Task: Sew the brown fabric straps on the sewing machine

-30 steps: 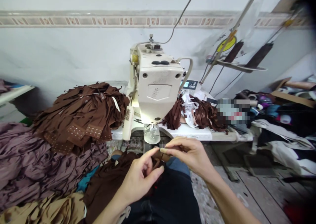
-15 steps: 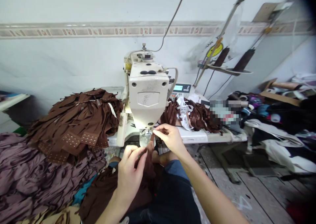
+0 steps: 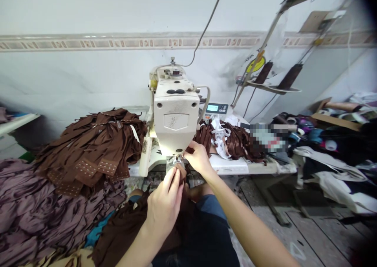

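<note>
Pinching a narrow dark-brown fabric strip [image 3: 182,172] between closed left hand [image 3: 165,204] and right hand [image 3: 198,159], keeping it taut, flat under cream sewing machine [image 3: 176,117] foot.

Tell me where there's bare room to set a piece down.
A bare white table strip along the front edge, below the brown strap heap, right of the sewing machine. The floor at lower right is bare. Crowded: brown pile and mauve fabric on the left, clutter far right, left hand and right hand on a brown piece at the needle.
</note>
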`<action>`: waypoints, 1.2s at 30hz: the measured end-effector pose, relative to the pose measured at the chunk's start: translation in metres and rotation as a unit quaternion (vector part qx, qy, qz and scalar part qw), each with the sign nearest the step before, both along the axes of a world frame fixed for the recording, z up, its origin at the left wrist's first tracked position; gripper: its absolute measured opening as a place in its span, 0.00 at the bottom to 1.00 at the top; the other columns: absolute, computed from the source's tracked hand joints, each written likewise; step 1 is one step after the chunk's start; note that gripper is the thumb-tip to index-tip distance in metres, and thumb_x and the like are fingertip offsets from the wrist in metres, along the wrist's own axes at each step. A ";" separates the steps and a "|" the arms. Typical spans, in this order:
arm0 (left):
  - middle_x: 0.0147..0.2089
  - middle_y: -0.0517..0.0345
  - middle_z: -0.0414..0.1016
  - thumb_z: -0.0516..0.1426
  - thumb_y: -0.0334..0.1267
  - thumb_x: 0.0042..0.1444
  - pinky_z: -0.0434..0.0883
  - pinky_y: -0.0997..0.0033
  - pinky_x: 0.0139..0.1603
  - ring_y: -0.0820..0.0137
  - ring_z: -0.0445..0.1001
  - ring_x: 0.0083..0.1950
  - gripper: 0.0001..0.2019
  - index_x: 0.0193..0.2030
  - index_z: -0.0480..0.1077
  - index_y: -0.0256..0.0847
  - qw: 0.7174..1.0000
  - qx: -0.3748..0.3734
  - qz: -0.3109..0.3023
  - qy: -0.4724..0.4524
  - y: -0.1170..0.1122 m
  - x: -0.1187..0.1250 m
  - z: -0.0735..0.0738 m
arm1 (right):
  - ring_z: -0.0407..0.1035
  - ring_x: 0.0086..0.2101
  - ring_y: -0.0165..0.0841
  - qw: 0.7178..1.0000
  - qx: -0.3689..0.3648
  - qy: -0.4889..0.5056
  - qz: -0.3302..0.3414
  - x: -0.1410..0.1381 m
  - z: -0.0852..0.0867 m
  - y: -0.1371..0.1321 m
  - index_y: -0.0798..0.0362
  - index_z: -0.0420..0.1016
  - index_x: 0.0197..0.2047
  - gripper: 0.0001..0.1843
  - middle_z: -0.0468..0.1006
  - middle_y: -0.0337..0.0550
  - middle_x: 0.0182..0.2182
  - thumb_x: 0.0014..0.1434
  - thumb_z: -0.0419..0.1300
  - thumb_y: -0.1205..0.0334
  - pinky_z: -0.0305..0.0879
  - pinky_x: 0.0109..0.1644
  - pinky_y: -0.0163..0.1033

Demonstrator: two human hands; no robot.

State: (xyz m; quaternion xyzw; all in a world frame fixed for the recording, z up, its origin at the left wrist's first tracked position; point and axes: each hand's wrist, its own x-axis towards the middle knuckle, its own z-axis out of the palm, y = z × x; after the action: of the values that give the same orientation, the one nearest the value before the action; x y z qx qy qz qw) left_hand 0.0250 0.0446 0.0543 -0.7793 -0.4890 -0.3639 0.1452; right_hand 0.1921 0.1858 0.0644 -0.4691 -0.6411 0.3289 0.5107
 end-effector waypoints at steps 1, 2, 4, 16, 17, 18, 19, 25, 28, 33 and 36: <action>0.68 0.44 0.79 0.56 0.34 0.74 0.85 0.67 0.50 0.58 0.86 0.56 0.24 0.74 0.66 0.39 1.000 -0.005 0.001 -0.003 0.002 0.001 0.000 | 0.80 0.40 0.43 1.000 -0.001 0.003 -0.001 -0.001 0.000 0.002 0.50 0.84 0.34 0.04 0.87 0.45 0.36 0.52 0.68 0.65 0.74 0.50 0.44; 0.68 0.44 0.78 0.56 0.34 0.74 0.85 0.67 0.49 0.58 0.87 0.55 0.24 0.75 0.65 0.40 1.000 -0.011 0.001 -0.004 0.003 0.001 -0.001 | 0.80 0.41 0.43 1.000 -0.004 0.007 -0.003 -0.001 0.000 0.004 0.50 0.84 0.34 0.05 0.87 0.45 0.36 0.51 0.68 0.65 0.74 0.51 0.45; 0.69 0.43 0.77 0.56 0.35 0.74 0.85 0.66 0.50 0.58 0.86 0.56 0.25 0.76 0.64 0.40 0.999 -0.032 -0.005 -0.009 0.004 0.000 0.000 | 0.80 0.39 0.43 1.000 -0.016 0.020 -0.006 -0.002 -0.002 0.006 0.51 0.84 0.34 0.06 0.87 0.45 0.35 0.51 0.68 0.63 0.74 0.50 0.45; 0.51 0.52 0.85 0.61 0.35 0.72 0.82 0.73 0.50 0.66 0.86 0.50 0.14 0.61 0.79 0.45 0.961 -0.149 -0.088 -0.218 -0.033 -0.077 -0.037 | 0.65 0.24 0.33 0.980 -0.169 0.093 0.051 0.021 -0.054 -0.078 0.51 0.81 0.40 0.30 0.75 0.38 0.25 0.64 0.62 0.29 0.60 0.27 0.36; 0.45 0.54 0.85 0.61 0.37 0.72 0.81 0.75 0.45 0.67 0.86 0.44 0.10 0.56 0.81 0.44 0.957 -0.164 -0.096 -0.218 -0.034 -0.086 -0.043 | 0.64 0.23 0.32 0.970 -0.205 0.088 0.094 0.025 -0.059 -0.086 0.51 0.81 0.41 0.32 0.73 0.37 0.25 0.63 0.63 0.27 0.59 0.26 0.36; 0.41 0.56 0.85 0.61 0.38 0.73 0.80 0.76 0.42 0.69 0.85 0.39 0.08 0.51 0.82 0.43 0.955 -0.176 -0.102 -0.214 -0.035 -0.094 -0.047 | 0.62 0.22 0.31 0.959 -0.238 0.080 0.131 0.029 -0.062 -0.093 0.52 0.81 0.41 0.32 0.71 0.35 0.23 0.61 0.65 0.27 0.57 0.25 0.35; 0.38 0.57 0.84 0.60 0.38 0.73 0.79 0.76 0.41 0.70 0.84 0.37 0.09 0.48 0.83 0.43 0.956 -0.182 -0.102 -0.206 -0.036 -0.101 -0.050 | 0.59 0.21 0.29 0.950 -0.262 0.073 0.152 0.033 -0.064 -0.098 0.52 0.80 0.40 0.33 0.69 0.34 0.22 0.59 0.67 0.27 0.53 0.24 0.34; 0.43 0.49 0.81 0.56 0.41 0.74 0.76 0.63 0.47 0.61 0.80 0.44 0.13 0.47 0.83 0.41 0.987 -0.131 0.030 -0.089 -0.027 -0.119 -0.047 | 0.51 0.23 0.25 0.941 -0.292 0.105 0.131 0.042 -0.050 -0.103 0.54 0.75 0.34 0.32 0.64 0.31 0.23 0.53 0.74 0.30 0.42 0.25 0.33; 0.38 0.48 0.80 0.57 0.41 0.73 0.72 0.61 0.44 0.57 0.78 0.42 0.13 0.44 0.84 0.43 0.982 -0.148 0.106 -0.057 -0.015 -0.111 -0.046 | 0.52 0.24 0.26 0.940 -0.288 0.102 0.150 0.033 -0.035 -0.107 0.53 0.74 0.35 0.33 0.65 0.32 0.24 0.56 0.71 0.29 0.43 0.26 0.33; 0.36 0.48 0.85 0.56 0.38 0.72 0.72 0.67 0.37 0.61 0.81 0.35 0.14 0.53 0.84 0.41 0.967 -0.186 0.120 -0.122 0.004 -0.092 -0.059 | 0.51 0.25 0.26 0.957 -0.236 0.055 0.162 0.021 -0.012 -0.129 0.52 0.64 0.25 0.32 0.56 0.31 0.23 0.64 0.68 0.35 0.47 0.28 0.34; 0.47 0.46 0.88 0.52 0.36 0.74 0.78 0.68 0.43 0.62 0.86 0.42 0.18 0.61 0.81 0.41 0.959 -0.203 0.081 -0.183 0.006 -0.080 -0.063 | 0.53 0.24 0.25 0.912 -0.290 0.006 0.290 0.028 -0.005 -0.142 0.53 0.67 0.23 0.31 0.60 0.31 0.20 0.61 0.72 0.39 0.48 0.27 0.34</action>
State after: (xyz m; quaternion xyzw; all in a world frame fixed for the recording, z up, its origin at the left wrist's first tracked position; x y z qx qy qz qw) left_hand -0.0548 0.0504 -0.0085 -0.6704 -0.6319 -0.3808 -0.0788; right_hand 0.2203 0.0436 0.0597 -0.3884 -0.6225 0.6363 0.2383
